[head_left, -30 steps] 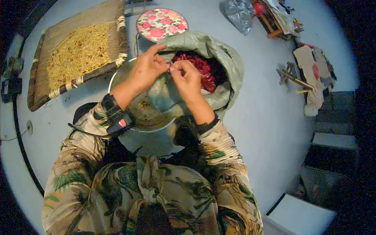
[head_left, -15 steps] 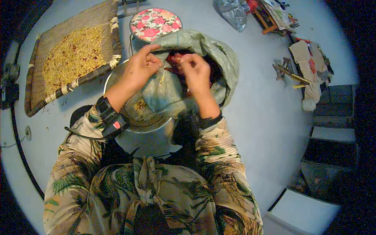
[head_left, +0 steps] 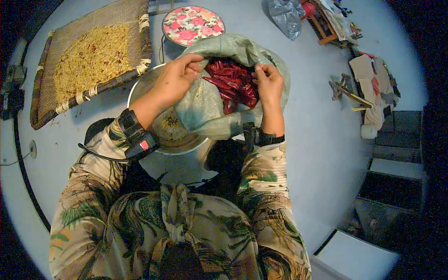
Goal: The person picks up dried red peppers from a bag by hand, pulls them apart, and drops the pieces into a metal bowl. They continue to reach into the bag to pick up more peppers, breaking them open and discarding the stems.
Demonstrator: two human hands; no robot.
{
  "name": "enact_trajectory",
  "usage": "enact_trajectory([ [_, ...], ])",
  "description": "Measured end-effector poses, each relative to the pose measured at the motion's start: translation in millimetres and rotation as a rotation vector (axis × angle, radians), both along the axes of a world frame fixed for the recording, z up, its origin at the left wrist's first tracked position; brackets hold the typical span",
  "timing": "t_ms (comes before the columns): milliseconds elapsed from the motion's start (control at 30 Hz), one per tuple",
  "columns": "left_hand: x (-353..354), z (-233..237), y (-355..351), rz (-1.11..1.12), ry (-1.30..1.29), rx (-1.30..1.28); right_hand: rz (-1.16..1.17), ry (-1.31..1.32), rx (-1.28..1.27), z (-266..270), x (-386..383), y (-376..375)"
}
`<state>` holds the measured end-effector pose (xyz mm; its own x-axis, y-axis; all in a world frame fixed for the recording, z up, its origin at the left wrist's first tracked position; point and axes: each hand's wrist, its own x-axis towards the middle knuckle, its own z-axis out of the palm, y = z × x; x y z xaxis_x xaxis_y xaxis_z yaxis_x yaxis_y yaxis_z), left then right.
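Observation:
A pale green woven sack (head_left: 203,105) lies with its mouth open, showing dark red dried chili peppers (head_left: 231,81) inside. My left hand (head_left: 175,79) is over the left side of the mouth, its index finger reaching out and its other fingers curled in; what they hold, if anything, is hidden. At the right side of the mouth, my right hand (head_left: 270,84) pinches the sack's edge. Under the sack and my left forearm sits a wide metal basin (head_left: 158,142) with small yellowish bits (head_left: 171,120) at its bottom.
On the left, a framed woven tray (head_left: 65,44) carries yellow seeds with red flecks (head_left: 93,60). Behind the sack stands a round flower-patterned stool (head_left: 193,25). A grey plastic bag (head_left: 284,18) and a small wooden stand (head_left: 343,88) are farther right, with steps (head_left: 396,158) beyond.
My right hand has moved from over the chili peppers to the sack's right edge, uncovering the peppers. My left hand stays at the left side of the mouth; the view has shifted slightly.

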<state>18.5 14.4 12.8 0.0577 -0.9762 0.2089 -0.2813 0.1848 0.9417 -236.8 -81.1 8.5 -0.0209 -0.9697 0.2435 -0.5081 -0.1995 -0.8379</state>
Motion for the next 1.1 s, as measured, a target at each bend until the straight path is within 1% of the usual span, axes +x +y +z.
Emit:
enact_trajectory([
  [33, 0.2, 2.7, 1.1, -0.008, -0.022, 0.014, 0.004, 0.044, 0.007, -1.5, -1.2, -0.8],
  [133, -0.4, 7.4, 3.4, -0.034, -0.072, 0.061, 0.069, 0.488, -0.004, 0.9, -4.5, 4.1],
  [233, 0.2, 5.1, 2.8, -0.073, -0.075, 0.097, 0.094, 0.755, 0.294, 4.7, 0.5, 10.2],
  [333, 1.9, 0.1, 1.8, -0.112, -0.058, 0.11, 0.155, 0.73, 0.298, -8.9, 2.3, 15.0],
  [367, 1.9, -0.5, 2.0, -0.115, -0.062, 0.119, 0.163, 0.758, 0.367, -18.5, 2.9, 8.7],
  [467, 1.8, -0.4, 3.2, -0.104, -0.043, 0.089, 0.138, 0.825, 0.295, -41.7, 7.5, 5.3],
  [567, 2.3, -6.8, 1.3, -0.1, -0.008, 0.048, 0.084, 0.87, 0.211, -36.2, 19.1, 8.9],
  [600, 2.9, -4.0, 1.7, -0.099, 0.002, 0.037, 0.096, 0.803, 0.198, -33.5, 21.5, 8.5],
  [667, 5.4, 1.3, 2.6, -0.122, -0.047, 0.096, 0.119, 0.667, 0.174, -28.4, 24.5, 7.5],
  [700, 5.7, 5.0, 3.4, -0.135, -0.07, 0.126, 0.125, 0.632, 0.167, -17.8, 29.2, 10.7],
  [767, 5.2, 4.5, 4.4, -0.138, -0.07, 0.104, 0.135, 0.564, 0.153, 6.2, 41.2, 21.2],
  [867, 6.0, 1.8, 3.3, -0.16, -0.107, 0.075, 0.172, 0.373, 0.182, 7.2, 45.6, 24.7],
  [900, 5.9, 0.1, 2.5, -0.17, -0.126, 0.066, 0.194, 0.369, 0.141, 8.4, 46.4, 26.7],
  [1000, 2.1, -2.6, 2.2, -0.188, -0.03, 0.071, 0.249, 0.366, 0.03, 12.1, 47.6, 32.0],
  [1100, -5.3, -0.3, 3.2, -0.169, -0.011, 0.027, 0.284, 0.402, -0.037, 16.5, 49.1, 36.9],
])
